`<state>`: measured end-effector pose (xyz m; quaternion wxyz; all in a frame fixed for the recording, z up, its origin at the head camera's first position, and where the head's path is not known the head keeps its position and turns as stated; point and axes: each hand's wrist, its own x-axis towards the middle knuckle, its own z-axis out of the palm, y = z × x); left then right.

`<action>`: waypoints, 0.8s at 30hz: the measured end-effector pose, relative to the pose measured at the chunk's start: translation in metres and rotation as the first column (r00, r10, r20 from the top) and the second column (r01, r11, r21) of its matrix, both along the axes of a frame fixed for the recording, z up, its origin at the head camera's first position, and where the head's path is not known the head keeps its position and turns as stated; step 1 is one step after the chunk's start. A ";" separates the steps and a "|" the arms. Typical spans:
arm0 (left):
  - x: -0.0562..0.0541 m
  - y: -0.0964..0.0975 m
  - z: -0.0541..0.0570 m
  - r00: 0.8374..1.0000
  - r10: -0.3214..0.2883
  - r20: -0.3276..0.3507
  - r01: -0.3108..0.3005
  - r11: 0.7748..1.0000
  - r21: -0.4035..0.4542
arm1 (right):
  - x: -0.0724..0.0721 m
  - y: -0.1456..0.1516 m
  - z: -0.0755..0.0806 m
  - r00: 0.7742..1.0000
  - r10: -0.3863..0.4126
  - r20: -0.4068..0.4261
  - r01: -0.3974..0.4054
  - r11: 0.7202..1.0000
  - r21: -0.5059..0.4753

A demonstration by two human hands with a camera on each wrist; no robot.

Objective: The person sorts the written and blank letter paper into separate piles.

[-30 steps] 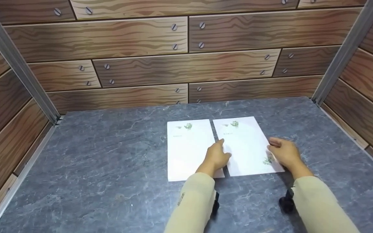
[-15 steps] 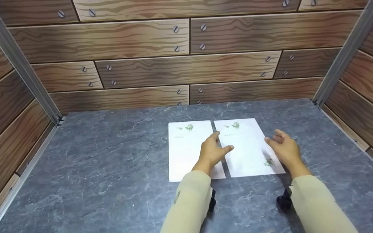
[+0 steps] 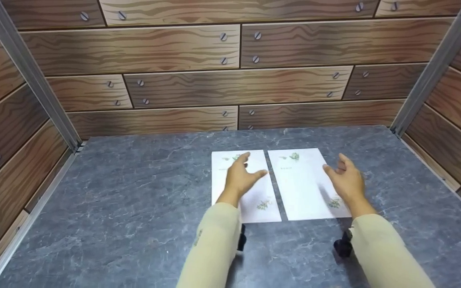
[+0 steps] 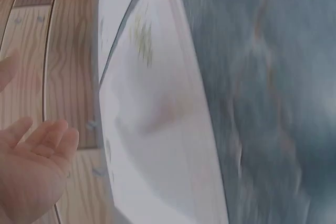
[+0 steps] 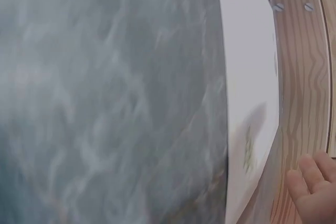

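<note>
Two white sheets of paper with small green plant prints lie side by side on the dark marbled table, a narrow gap between them. Over the left sheet (image 3: 260, 194) hovers my left hand (image 3: 239, 178), its thumb spread from loosely bent fingers and nothing held. My right hand (image 3: 347, 180) hangs above the right edge of the right sheet (image 3: 298, 188), thumb and fingers apart, likewise holding nothing. In the left wrist view the left hand (image 4: 37, 166) is raised off the paper, which carries a shadow. The right wrist view shows fingers of the right hand (image 5: 315, 187) beyond the paper (image 5: 252, 66).
The grey marbled tabletop (image 3: 134, 208) spreads widely to the left and in front of the sheets. Wood-plank patterned walls (image 3: 182, 48) stand at the back and both sides, with metal posts (image 3: 34, 76) at the corners. Dark wrist devices (image 3: 343, 247) hang under the sleeves.
My left hand has lifted from the gap between the sheets and moved left over the left sheet. My right hand has let go of the right sheet's edge and risen slightly. Both sheets stay put.
</note>
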<state>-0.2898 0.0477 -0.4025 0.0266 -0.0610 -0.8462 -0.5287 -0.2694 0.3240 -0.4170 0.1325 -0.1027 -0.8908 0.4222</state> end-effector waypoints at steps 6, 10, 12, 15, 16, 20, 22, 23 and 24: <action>-0.006 -0.026 0.003 0.999 0.043 -0.002 -0.043 0.999 -0.011 | -0.005 -0.017 0.004 1.000 0.008 -0.018 -0.008 1.000 -0.007; -0.009 -0.043 0.004 0.997 0.073 -0.001 -0.073 0.997 -0.018 | -0.008 -0.029 0.005 0.999 0.021 -0.035 -0.021 1.000 -0.014; -0.009 -0.050 0.003 0.996 0.089 0.011 -0.088 0.996 -0.029 | -0.009 -0.036 0.005 0.999 0.028 -0.041 -0.028 1.000 -0.011; -0.009 -0.060 0.001 0.993 0.113 0.024 -0.113 0.993 -0.038 | -0.012 -0.047 0.004 0.998 0.045 -0.047 -0.046 0.999 -0.018; -0.009 -0.063 0.000 0.992 0.121 0.029 -0.120 0.992 -0.040 | -0.013 -0.050 0.004 0.998 0.051 -0.046 -0.052 0.998 -0.017; -0.008 -0.074 -0.004 0.989 0.137 0.052 -0.135 0.990 -0.039 | -0.017 -0.064 0.002 0.996 0.081 -0.046 -0.083 0.996 -0.029; -0.008 -0.078 -0.006 0.988 0.143 0.057 -0.141 0.989 -0.034 | -0.019 -0.070 0.000 0.994 0.099 -0.047 -0.100 0.995 -0.029; -0.008 -0.080 -0.007 0.988 0.144 0.057 -0.143 0.989 -0.031 | -0.019 -0.073 -0.001 0.993 0.109 -0.047 -0.111 0.993 -0.029; -0.008 -0.082 -0.008 0.988 0.146 0.058 -0.145 0.989 -0.025 | -0.020 -0.076 -0.002 0.992 0.119 -0.046 -0.120 0.992 -0.029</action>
